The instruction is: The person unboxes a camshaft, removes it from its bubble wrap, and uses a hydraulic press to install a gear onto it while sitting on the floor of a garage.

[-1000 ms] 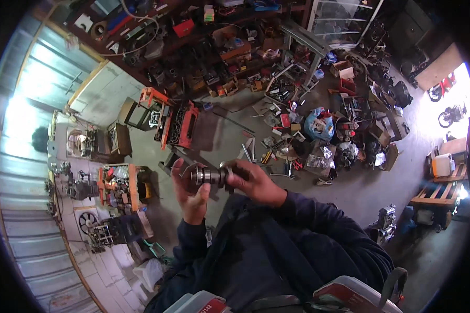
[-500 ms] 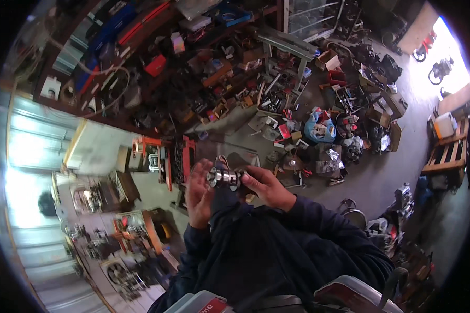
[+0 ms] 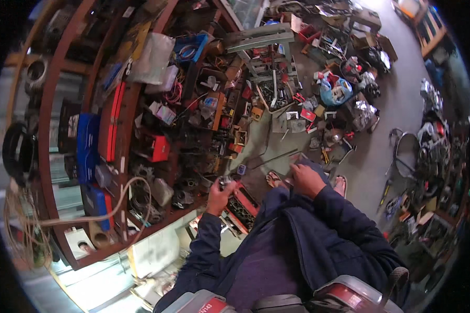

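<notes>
My left hand (image 3: 219, 199) is closed around a short shiny metal shaft with round collars (image 3: 225, 181), of which the upper end shows above the fingers. That hand is beside a red metal tray (image 3: 249, 202) of dark parts. Over my right thigh is my right hand (image 3: 306, 180), its fingers curled in. Whatever it holds, if anything, is hidden. My feet in sandals (image 3: 274, 179) show beyond my knees.
A crowded shelf with a red box (image 3: 159, 148), blue cases (image 3: 89, 141) and a hose (image 3: 125, 193) stands on the left. Ahead are a grey metal stand (image 3: 261, 39), a tool tray (image 3: 277, 94) and a blue plastic bag (image 3: 335, 89). Machine parts (image 3: 433, 130) lie right.
My view has swung to the left, toward the shelf. My hands have come apart: both were at the metal shaft, and now only the left has it, while the right has drawn away rightward.
</notes>
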`<action>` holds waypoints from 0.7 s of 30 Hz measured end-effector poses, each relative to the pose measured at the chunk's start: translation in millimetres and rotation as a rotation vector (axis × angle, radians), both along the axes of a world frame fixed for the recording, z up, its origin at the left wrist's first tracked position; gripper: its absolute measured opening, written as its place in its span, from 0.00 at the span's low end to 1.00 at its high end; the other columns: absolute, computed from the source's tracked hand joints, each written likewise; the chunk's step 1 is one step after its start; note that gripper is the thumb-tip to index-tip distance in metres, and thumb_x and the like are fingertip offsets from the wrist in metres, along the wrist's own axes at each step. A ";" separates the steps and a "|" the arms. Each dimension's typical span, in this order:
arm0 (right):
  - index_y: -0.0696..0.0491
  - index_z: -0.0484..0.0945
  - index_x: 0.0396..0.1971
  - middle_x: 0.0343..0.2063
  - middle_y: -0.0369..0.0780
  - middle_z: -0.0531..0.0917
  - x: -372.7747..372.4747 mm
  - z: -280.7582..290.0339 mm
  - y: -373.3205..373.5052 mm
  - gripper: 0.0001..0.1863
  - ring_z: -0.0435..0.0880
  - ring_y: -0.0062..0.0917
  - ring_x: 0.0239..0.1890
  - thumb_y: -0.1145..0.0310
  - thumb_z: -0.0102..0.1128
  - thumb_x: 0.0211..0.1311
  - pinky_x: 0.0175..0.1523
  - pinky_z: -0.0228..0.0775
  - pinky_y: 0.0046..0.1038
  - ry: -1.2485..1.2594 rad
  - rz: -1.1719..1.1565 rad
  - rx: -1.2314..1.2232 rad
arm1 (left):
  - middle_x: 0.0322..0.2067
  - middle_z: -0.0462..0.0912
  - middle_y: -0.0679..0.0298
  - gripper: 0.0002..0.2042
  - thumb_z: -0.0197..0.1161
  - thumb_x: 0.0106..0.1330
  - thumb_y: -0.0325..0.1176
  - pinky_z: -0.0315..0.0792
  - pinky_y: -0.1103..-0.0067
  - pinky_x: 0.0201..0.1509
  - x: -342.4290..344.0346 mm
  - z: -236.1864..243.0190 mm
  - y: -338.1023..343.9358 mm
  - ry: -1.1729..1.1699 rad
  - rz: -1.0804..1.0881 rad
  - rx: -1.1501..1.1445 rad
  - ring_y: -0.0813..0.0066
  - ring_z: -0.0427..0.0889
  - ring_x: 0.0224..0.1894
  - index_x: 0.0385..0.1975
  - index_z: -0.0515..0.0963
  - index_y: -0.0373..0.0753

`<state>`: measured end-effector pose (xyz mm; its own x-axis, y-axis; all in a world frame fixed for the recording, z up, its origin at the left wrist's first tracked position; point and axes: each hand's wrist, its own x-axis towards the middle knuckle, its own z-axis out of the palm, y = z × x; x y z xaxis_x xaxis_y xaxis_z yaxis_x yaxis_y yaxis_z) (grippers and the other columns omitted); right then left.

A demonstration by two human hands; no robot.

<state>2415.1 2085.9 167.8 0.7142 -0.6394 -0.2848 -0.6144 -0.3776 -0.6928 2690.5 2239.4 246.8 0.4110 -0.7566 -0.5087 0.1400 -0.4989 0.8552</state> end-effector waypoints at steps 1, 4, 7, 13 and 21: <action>0.59 0.74 0.46 0.39 0.52 0.81 -1.0 3.2 3.7 0.26 0.82 0.47 0.45 0.52 0.62 0.60 0.47 0.74 0.43 0.001 -0.031 0.011 | 0.28 0.79 0.65 0.14 0.67 0.64 0.41 0.72 0.78 0.34 16.1 -13.5 4.6 0.001 -0.031 0.011 0.78 0.77 0.28 0.37 0.76 0.36; 0.58 0.72 0.49 0.41 0.53 0.80 -8.5 6.6 16.9 0.26 0.81 0.47 0.45 0.52 0.59 0.62 0.46 0.74 0.44 0.470 0.033 0.156 | 0.27 0.81 0.66 0.25 0.73 0.56 0.50 0.73 0.78 0.37 52.8 -61.2 18.6 -0.092 -0.463 0.530 0.78 0.78 0.28 0.41 0.77 0.35; 0.59 0.71 0.47 0.38 0.56 0.80 -2.6 -33.8 35.2 0.25 0.81 0.50 0.43 0.51 0.58 0.62 0.44 0.75 0.46 0.352 -0.109 0.122 | 0.36 0.84 0.60 0.36 0.68 0.54 0.62 0.74 0.74 0.43 79.4 -151.5 70.5 0.024 -0.734 0.802 0.73 0.82 0.35 0.45 0.76 0.30; 0.60 0.69 0.35 0.26 0.57 0.80 6.7 -6.7 13.4 0.12 0.80 0.54 0.32 0.65 0.52 0.63 0.38 0.72 0.51 0.204 -0.097 0.324 | 0.48 0.81 0.52 0.33 0.65 0.59 0.55 0.73 0.69 0.50 127.9 -268.6 128.5 0.184 -0.770 0.742 0.62 0.80 0.47 0.52 0.75 0.29; 0.61 0.74 0.36 0.34 0.56 0.82 56.8 -33.2 -85.7 0.15 0.82 0.53 0.40 0.64 0.41 0.67 0.43 0.74 0.50 0.204 0.021 0.520 | 0.37 0.82 0.64 0.18 0.70 0.56 0.38 0.72 0.73 0.47 141.4 -101.0 -93.5 0.162 -0.818 0.777 0.72 0.78 0.39 0.44 0.79 0.36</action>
<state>2471.9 2000.1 134.6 0.6228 -0.3640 -0.6926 -0.7515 -0.0320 -0.6590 2831.9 2145.8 145.8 -0.1741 -0.2246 -0.9588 -0.3904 -0.8781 0.2766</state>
